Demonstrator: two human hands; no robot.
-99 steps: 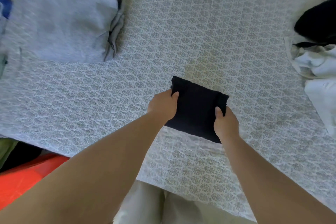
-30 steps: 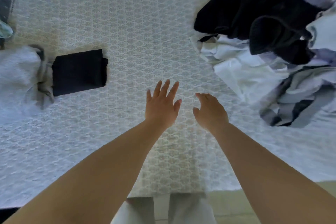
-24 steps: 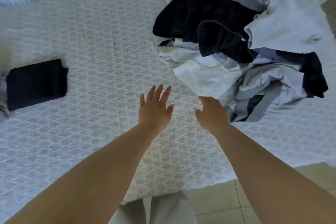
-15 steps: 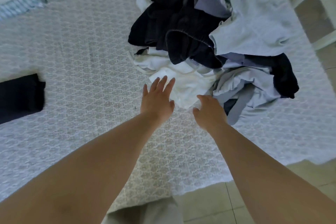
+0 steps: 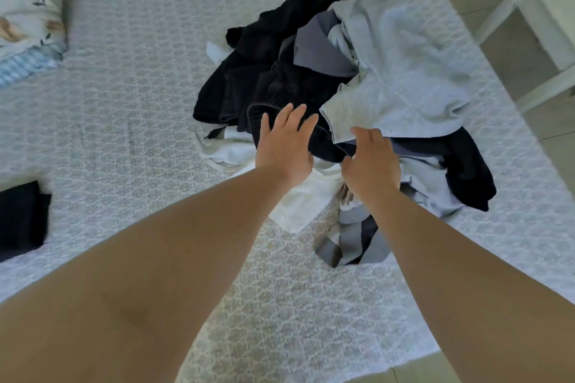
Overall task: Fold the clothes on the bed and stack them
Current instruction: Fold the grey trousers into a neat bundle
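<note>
A jumbled pile of unfolded clothes lies on the right half of the bed: black garments, a pale grey top on top, a white piece at the near edge. My left hand hovers with straight fingers over the black fabric at the pile's front. My right hand is beside it, fingers loosely bent, just below the pale grey top's lower edge. Neither hand holds anything. A folded black garment lies at the far left edge.
The bed has a white lace-patterned cover. A floral pillow sits at the upper left. A white stool or small table stands on the tiled floor at the upper right. The bed's near edge runs along the bottom right.
The folded black garment was set down at the left. The view has swung right, and both empty hands have moved forward over the unfolded pile.
</note>
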